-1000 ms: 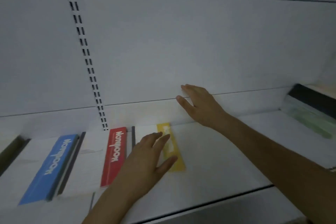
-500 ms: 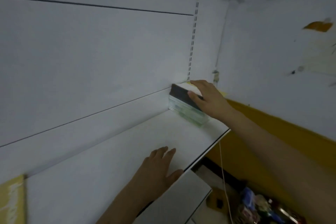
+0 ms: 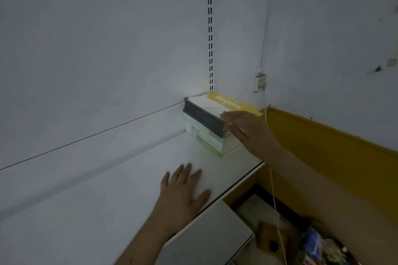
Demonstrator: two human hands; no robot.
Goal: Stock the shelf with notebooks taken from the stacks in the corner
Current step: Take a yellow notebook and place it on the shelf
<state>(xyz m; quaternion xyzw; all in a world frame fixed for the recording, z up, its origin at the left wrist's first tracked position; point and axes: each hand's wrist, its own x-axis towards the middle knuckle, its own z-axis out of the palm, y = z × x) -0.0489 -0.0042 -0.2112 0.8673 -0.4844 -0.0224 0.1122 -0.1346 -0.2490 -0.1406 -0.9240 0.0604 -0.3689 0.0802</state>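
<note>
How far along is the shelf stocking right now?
Done: nothing placed on the shelf stretch in view. In hand: the right hand rests on the corner stack of notebooks, nothing lifted; the left hand lies flat on the shelf. Left: lifting notebooks and laying them out.

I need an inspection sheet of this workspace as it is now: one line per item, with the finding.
Surface: white shelf, bare apart from the stack.
Job's things: notebook stack in the shelf's far right corner; yellow-covered notebook on top.
Clutter: mixed items below the shelf, blurred.
Hands: left hand flat on the shelf, no grip; right hand open against the stack's near end.
Cables: thin cord hanging down the wall.
Surroundings: white back panel with slotted upright; yellow wall band.
</note>
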